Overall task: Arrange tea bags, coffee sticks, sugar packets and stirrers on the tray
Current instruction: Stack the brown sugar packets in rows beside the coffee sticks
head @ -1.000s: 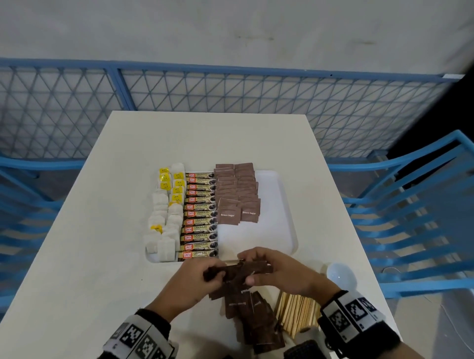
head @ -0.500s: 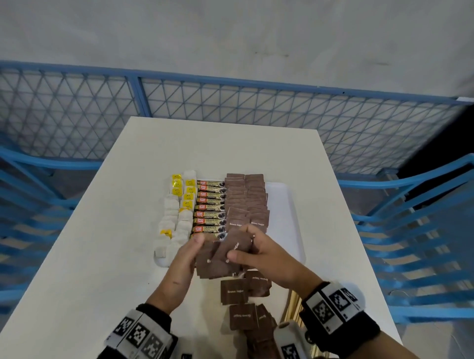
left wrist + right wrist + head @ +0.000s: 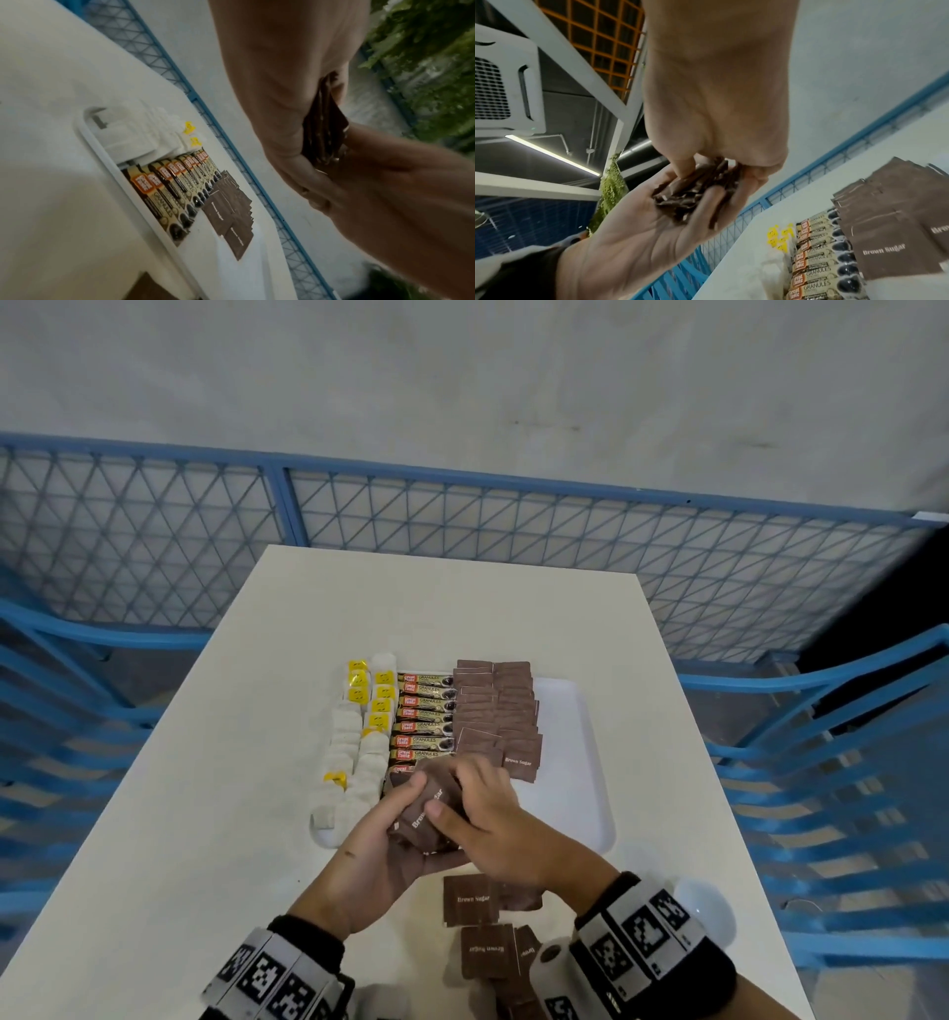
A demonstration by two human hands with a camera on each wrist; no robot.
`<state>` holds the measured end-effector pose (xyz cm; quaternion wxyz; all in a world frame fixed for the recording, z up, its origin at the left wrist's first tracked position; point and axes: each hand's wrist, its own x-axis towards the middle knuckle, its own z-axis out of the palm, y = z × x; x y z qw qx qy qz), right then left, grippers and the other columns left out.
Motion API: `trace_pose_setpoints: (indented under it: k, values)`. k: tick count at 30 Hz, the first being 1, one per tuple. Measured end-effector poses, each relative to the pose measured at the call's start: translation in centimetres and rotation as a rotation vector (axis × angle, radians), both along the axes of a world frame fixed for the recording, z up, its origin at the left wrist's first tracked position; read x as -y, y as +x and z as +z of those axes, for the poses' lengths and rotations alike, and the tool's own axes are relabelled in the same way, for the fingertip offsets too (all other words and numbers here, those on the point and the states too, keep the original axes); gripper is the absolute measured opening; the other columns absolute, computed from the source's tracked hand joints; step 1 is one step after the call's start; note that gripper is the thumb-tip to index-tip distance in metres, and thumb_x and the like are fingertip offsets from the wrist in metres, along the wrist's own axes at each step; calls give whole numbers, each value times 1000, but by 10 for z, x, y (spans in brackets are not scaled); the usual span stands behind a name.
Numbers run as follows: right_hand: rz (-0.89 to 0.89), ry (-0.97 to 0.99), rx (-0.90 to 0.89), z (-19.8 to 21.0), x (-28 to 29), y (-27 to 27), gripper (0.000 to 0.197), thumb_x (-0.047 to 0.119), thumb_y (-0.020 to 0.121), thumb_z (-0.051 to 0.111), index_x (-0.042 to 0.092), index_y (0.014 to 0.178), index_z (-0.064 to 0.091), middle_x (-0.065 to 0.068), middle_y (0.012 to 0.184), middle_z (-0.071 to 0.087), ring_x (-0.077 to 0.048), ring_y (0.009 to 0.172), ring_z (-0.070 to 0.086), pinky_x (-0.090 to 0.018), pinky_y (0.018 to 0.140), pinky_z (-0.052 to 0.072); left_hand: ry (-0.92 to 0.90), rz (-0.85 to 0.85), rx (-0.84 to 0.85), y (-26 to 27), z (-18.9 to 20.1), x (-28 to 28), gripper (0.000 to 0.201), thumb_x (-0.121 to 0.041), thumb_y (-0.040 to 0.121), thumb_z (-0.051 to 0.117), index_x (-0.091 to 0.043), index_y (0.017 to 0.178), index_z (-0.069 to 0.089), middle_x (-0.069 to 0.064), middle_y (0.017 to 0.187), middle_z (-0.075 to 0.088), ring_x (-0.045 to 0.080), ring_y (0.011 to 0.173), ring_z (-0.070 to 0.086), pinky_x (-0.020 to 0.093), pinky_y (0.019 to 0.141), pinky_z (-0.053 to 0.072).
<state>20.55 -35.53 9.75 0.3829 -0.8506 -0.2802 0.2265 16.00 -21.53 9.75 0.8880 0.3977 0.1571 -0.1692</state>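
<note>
White surface (image 3: 205, 788), white tray (image 3: 580, 762) near its middle.

Tray contents, left to right: two columns of tea bags (image 3: 354, 747), white with yellow tags, along the left edge; one column of coffee sticks (image 3: 423, 711) marked "GRANULES", just beside them; two overlapping columns of brown sugar packets (image 3: 495, 711) touching the sticks. Right part of the tray bare.

Left hand (image 3: 380, 855): palm up over the tray's near edge, fingers curled under a held stack of sugar packets (image 3: 426, 809). In the right wrist view the stack (image 3: 695, 190) lies edge-on in that palm.

Right hand (image 3: 493, 819): on top of the same stack, thumb and fingers pinching it.

Near edge of surface, right of centre: loose sugar packets (image 3: 472, 901), off the tray. A white bowl (image 3: 708, 911) sits beside the right wrist.
</note>
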Motion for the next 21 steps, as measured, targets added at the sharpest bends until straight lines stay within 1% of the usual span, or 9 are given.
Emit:
trace_pose_setpoints:
  k: [4, 6, 8, 10, 12, 15, 17, 19, 21]
  values:
    - [2, -94, 215, 0, -2, -3, 53, 53, 92, 29, 30, 140, 26, 11, 144, 15, -2, 118, 11, -27, 100, 13, -39, 27, -7, 0, 2, -2, 27, -25, 82, 51, -18, 86, 76, 13, 96, 72, 19, 82, 70, 37, 69, 59]
    - [5, -73, 231, 0, -2, -3, 55, 53, 91, 29, 32, 142, 24, 11, 146, 12, -2, 124, 9, -27, 101, 10, -34, 50, -19, 0, 0, -3, 24, -22, 79, 52, -16, 81, 76, 11, 90, 72, 16, 74, 69, 33, 64, 58]
    - [-27, 8, 203, -2, -1, -4, 55, 52, 91, 33, 36, 142, 23, 13, 143, 16, -4, 125, 13, -26, 104, 13, -16, 71, -27, 1, -2, -4, 22, -21, 77, 55, -14, 83, 75, 11, 89, 70, 16, 71, 68, 31, 64, 58]
    - [-89, 141, 172, -2, 0, -3, 52, 50, 89, 46, 45, 136, 26, 15, 130, 25, -4, 122, 23, -20, 105, 21, 12, 84, -31, 3, -3, -4, 23, -22, 75, 58, -12, 88, 74, 13, 90, 68, 16, 71, 66, 30, 64, 57]
    - [-162, 264, 115, -3, 1, 0, 44, 43, 82, 62, 47, 117, 36, 12, 113, 37, 3, 106, 39, -10, 92, 33, 32, 91, -28, 3, -4, -3, 27, -20, 73, 60, -10, 95, 70, 13, 90, 67, 16, 68, 64, 29, 62, 56]
    - [-232, 417, -84, 0, 2, 3, 32, 24, 74, 77, 29, 93, 51, 1, 85, 54, -1, 66, 49, -14, 62, 41, 16, 90, -8, 2, -5, -2, 31, -14, 75, 67, -4, 104, 65, 14, 88, 67, 17, 66, 62, 30, 61, 57]
    - [-272, 467, -182, 2, 3, 4, 26, 15, 74, 77, 18, 86, 54, 2, 72, 59, -4, 57, 51, -18, 56, 44, -8, 93, -6, 0, -6, -4, 28, -11, 73, 67, -2, 100, 66, 15, 85, 68, 18, 66, 65, 32, 59, 57]
    - [-302, 485, -249, 3, 5, 3, 20, 9, 76, 75, 14, 82, 56, 10, 62, 62, -3, 52, 53, -17, 52, 45, 10, 70, 12, -2, -8, -7, 36, -10, 67, 68, -1, 102, 65, 15, 83, 70, 20, 69, 68, 33, 61, 57]
    - [-312, 471, -281, 2, 7, 3, 16, 9, 77, 73, 11, 82, 58, 10, 59, 62, -3, 49, 51, -17, 49, 44, 81, 39, 18, -4, -9, -9, 44, -10, 63, 71, 0, 105, 64, 19, 86, 70, 22, 75, 69, 33, 63, 57]
